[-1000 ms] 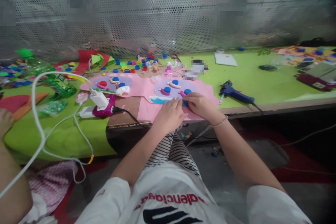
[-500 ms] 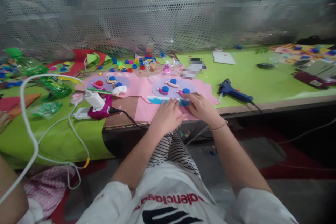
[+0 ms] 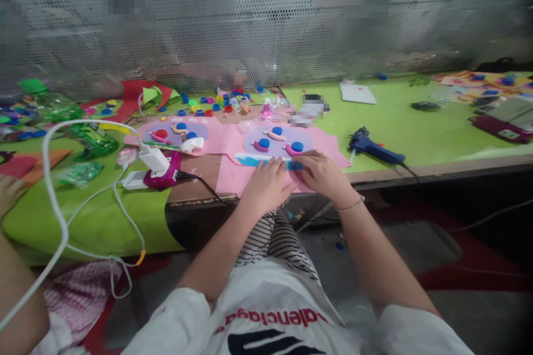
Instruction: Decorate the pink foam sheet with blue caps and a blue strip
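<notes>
Head view: green table (image 3: 395,122), pink sheet (image 3: 233,175) at its near edge, lilac oval (image 3: 277,141) on the sheet. Left hand (image 3: 266,186) lies flat, fingers pressing down. Right hand (image 3: 322,172) is curled; pinching or pressing, cannot tell. Glue gun (image 3: 372,148) sits just right of the sheet. Blue strip (image 3: 250,160) lies under both hands, below the oval. It looks thin, light, floppy and tearable; best taken by a free end.

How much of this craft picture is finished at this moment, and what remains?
Done: three cap snails sit on the purple oval, on the pink sheet. In hand: the left hand and right hand press the blue strip along the oval's lower edge. To do: probably only fixing that strip; the glue gun lies aside, on the right.
</notes>
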{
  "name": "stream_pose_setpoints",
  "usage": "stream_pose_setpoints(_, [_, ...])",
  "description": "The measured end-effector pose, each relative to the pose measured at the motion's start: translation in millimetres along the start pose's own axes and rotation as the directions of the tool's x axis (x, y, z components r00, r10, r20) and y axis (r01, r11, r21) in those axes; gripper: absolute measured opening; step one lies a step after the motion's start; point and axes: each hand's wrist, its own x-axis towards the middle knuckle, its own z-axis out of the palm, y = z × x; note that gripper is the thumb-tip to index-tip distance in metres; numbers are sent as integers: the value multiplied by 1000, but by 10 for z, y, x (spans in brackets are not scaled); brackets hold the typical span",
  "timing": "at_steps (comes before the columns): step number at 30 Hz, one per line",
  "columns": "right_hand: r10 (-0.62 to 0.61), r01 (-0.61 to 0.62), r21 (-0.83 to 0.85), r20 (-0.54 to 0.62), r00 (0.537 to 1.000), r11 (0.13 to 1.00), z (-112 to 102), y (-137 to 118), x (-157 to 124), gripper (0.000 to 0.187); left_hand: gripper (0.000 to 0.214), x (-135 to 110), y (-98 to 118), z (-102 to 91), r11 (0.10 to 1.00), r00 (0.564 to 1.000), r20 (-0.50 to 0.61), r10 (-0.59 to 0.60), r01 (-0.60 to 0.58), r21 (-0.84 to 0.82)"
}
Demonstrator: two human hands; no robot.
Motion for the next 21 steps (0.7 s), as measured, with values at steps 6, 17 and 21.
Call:
stream_pose_setpoints(6, [-76, 74, 17, 131, 988, 997, -23, 2, 27, 42, 55, -1, 2, 6, 1000, 1000, 1, 5, -5, -3])
stream_pose_setpoints(17, [12, -7, 138, -34, 999, 990, -75, 37, 20, 51, 57, -2, -12, 8, 1000, 1000, -9, 14, -14, 11])
stream_pose_setpoints(21, [13, -8, 82, -61, 998, 997, -48, 42, 4, 41, 58, -6, -16, 14, 1000, 1000, -7, 13, -13, 22])
